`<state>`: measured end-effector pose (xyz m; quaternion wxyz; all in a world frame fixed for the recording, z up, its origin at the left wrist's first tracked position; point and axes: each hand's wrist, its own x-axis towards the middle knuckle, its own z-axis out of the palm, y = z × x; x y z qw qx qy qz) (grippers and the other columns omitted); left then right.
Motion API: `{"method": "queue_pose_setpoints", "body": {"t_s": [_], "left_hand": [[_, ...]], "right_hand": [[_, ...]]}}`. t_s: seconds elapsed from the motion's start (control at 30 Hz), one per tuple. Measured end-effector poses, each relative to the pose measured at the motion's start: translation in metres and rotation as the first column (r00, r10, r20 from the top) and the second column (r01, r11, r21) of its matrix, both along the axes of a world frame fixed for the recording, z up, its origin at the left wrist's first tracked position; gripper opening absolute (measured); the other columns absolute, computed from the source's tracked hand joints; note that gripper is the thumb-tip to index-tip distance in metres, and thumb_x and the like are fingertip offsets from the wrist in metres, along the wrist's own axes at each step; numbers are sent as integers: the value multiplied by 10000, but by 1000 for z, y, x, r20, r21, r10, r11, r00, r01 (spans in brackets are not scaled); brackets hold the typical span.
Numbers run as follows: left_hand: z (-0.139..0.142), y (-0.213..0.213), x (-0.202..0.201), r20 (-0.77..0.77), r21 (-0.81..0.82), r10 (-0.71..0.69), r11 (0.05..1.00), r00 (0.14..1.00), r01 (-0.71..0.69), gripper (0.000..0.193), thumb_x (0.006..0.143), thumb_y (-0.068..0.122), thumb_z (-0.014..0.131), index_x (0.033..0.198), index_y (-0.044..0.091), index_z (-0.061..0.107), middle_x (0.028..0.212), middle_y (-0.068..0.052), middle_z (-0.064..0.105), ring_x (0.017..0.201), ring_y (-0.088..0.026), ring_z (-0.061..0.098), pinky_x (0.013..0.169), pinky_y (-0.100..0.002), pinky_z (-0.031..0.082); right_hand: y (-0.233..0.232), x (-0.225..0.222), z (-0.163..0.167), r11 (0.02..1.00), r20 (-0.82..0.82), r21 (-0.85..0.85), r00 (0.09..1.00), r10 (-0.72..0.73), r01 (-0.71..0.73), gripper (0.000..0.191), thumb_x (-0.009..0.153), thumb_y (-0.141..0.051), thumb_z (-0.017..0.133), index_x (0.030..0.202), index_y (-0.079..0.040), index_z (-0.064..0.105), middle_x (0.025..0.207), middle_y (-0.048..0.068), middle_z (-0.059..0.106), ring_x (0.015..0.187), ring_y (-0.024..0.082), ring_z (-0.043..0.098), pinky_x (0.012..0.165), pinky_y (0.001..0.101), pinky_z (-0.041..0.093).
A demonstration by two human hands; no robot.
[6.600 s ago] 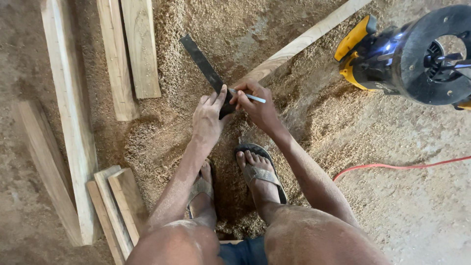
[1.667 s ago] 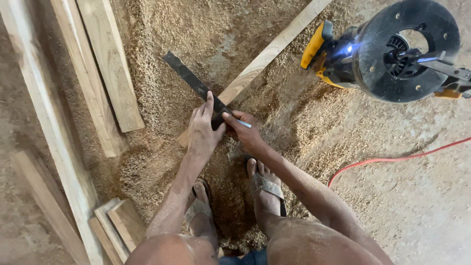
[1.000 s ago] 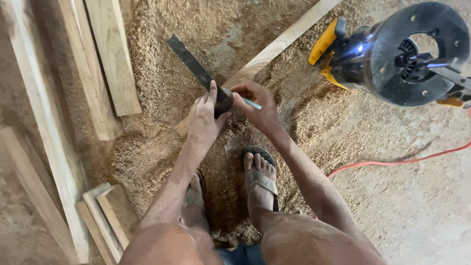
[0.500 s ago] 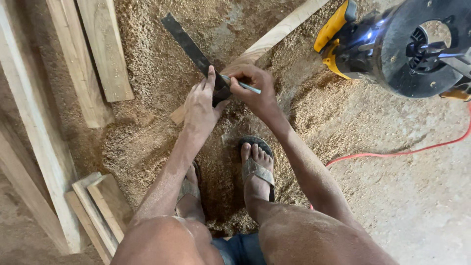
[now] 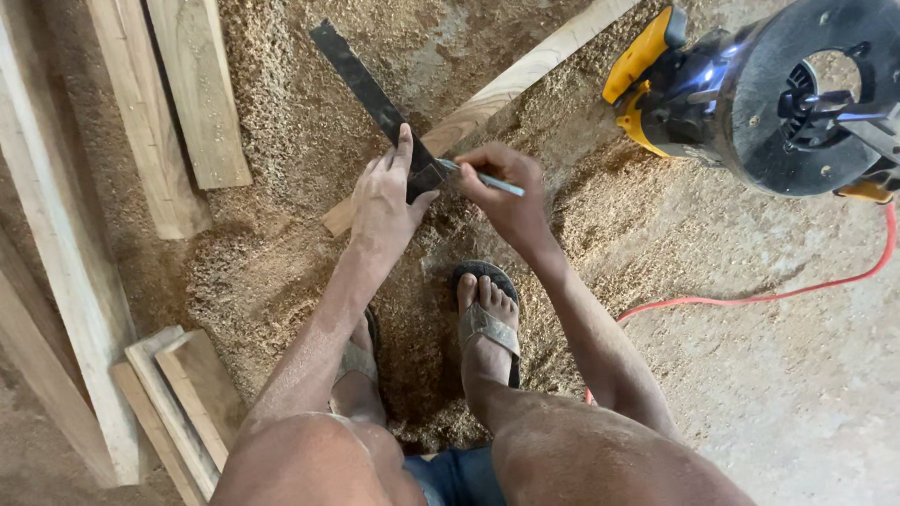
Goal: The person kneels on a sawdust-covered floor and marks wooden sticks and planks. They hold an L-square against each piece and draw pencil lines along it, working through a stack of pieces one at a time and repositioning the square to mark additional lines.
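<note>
Left hand [image 5: 386,204] presses black square [image 5: 370,96] on wood strip [image 5: 506,82] — right hand [image 5: 506,192] holds pen [image 5: 483,177].

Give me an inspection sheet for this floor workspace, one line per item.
Surface: concrete floor under heaped sawdust.
Job's things: dark square laid across the long wood strip; pen at its edge.
Clutter: planks at left, offcuts lower left.
Grippers: left hand presses the square; right hand holds the pen.
Cables: red cord on the floor at right.
Surroundings: yellow and black power saw upper right; sandalled feet.
</note>
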<state>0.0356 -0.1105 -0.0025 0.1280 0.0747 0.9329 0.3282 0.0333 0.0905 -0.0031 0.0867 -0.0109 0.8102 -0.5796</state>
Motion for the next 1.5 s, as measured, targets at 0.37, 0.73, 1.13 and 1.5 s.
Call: {"method": "queue_pose_setpoints", "body": {"t_s": [0.37,0.73,1.13,1.5], "left_hand": [[-7,-1,0,-47,19,-5,1000,999,6,1030,759,119,890,1569,-68,282,1317,-244,630,1164,-399,613,1006,-468,491],[-1,2,0,-31,-15,-4,1000,999,3,1039,744,110,891,1566,-78,284,1282,-214,644,1126,-358,632,986,-444,518],[-5,0,0,-39,-17,-2,1000,999,1,1065,750,151,908,1566,-80,262,1269,-236,642,1110,-355,627,994,-434,515],[0,-5,3,24,-56,6,998,1000,-5,1015,755,90,842,1590,-44,280,1255,-239,650,1108,-402,629,979,-462,516]], "right_hand": [[-23,-28,-4,996,-111,-86,994,10,-20,88,940,5,706,1018,3,745,978,87,774,819,107,734,736,247,622],[-23,-27,-12,1000,-129,-13,992,-13,12,80,938,-11,689,993,-24,746,969,84,760,791,115,741,688,245,648],[8,24,-24,991,-69,136,998,-10,20,159,1010,-118,615,1011,-11,732,888,138,758,672,141,736,524,235,598],[-61,36,-34,886,438,-349,889,-134,306,282,1028,-277,672,975,-8,734,760,0,666,643,75,576,565,238,464]]}}
